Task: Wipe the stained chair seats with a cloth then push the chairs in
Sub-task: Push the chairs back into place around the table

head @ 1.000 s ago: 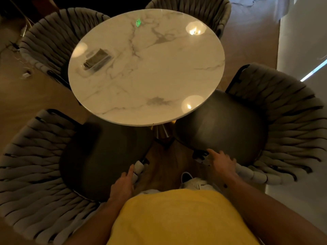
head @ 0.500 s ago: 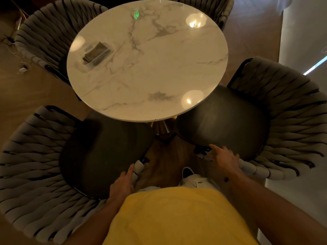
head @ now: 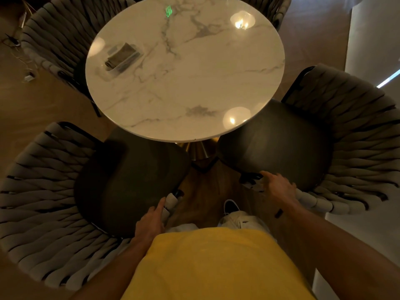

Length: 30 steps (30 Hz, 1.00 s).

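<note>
While each hand, left hand and right hand, grips a chair arm end, round marble worktop overlapping both dark seats, folded cloth on it.

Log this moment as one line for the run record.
stage: pushing chairs in | left hand: on left chair arm end | right hand: on right chair arm end | cloth: on table
</note>
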{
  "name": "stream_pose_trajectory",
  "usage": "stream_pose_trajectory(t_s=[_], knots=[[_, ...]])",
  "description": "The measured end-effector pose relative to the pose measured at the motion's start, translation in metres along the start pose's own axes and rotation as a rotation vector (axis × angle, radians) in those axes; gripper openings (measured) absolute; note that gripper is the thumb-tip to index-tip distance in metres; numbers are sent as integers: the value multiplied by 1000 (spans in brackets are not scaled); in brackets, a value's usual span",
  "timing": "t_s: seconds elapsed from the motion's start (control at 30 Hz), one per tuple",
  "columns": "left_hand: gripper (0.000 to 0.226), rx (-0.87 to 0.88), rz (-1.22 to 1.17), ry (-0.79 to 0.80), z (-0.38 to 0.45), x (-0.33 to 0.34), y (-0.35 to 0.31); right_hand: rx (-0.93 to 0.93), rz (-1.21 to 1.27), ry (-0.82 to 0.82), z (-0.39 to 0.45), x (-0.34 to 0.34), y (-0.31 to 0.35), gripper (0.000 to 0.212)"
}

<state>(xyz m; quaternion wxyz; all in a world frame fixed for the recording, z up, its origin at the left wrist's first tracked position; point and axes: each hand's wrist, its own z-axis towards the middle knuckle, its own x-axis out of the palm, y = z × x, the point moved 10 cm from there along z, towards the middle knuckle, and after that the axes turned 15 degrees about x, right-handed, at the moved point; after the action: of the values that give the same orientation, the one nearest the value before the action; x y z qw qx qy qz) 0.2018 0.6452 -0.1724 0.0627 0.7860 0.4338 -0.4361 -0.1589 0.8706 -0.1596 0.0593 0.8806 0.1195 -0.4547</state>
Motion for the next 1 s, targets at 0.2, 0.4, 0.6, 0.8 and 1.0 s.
stream_pose_trajectory(t_s=[0.2,0.4,0.6,0.8,1.0], knots=[[83,40,2,-27,0,-1,5,26,5,27,0,0,2,58],[73,86,-110,-63,-6,0,19,2,15,-130,-29,-6,25,51],[61,137,-200,-107,-35,3,35,-69,107,-234,-85,13,60,45],[42,110,-293,-274,-83,2,59,-236,35,-49,-135,58,100,38],[45,38,-274,-430,-152,41,70,-420,-51,142,-181,100,129,39]])
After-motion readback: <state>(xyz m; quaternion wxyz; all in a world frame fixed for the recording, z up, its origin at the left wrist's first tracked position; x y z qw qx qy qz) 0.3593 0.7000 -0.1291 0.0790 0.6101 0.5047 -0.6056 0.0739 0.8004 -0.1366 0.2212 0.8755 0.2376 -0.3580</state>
